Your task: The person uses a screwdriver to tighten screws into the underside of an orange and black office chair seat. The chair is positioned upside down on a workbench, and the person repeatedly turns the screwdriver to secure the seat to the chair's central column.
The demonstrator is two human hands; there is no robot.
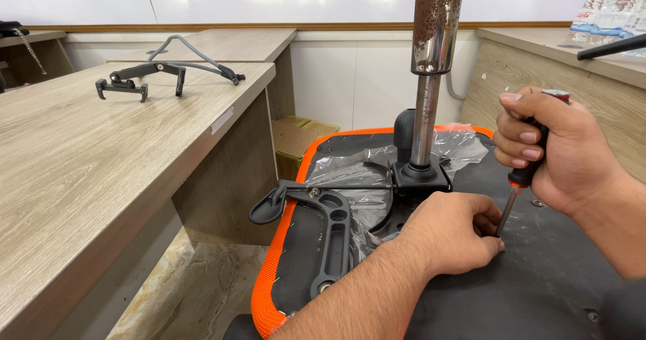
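An upturned office chair seat (538, 273), black underneath with an orange mesh edge (269, 293), fills the lower middle. A rusty metal gas cylinder (431, 57) rises from the black mechanism (420, 175) at its centre. My right hand (565, 152) grips the black and red handle of a screwdriver (521, 178), held upright with its tip down on the seat underside. My left hand (447, 236) rests on the seat, fingers pinched around the screwdriver shaft near the tip. A black armrest bracket (330, 232) lies along the seat's left side.
A wooden desk (81, 165) stands at left with a black chair part and grey cable (161, 71) on it. A cardboard box (299, 141) sits on the floor behind the seat. Another wooden counter (538, 64) at right carries water bottles (605, 10). Crumpled clear plastic wrap (464, 145) lies on the seat.
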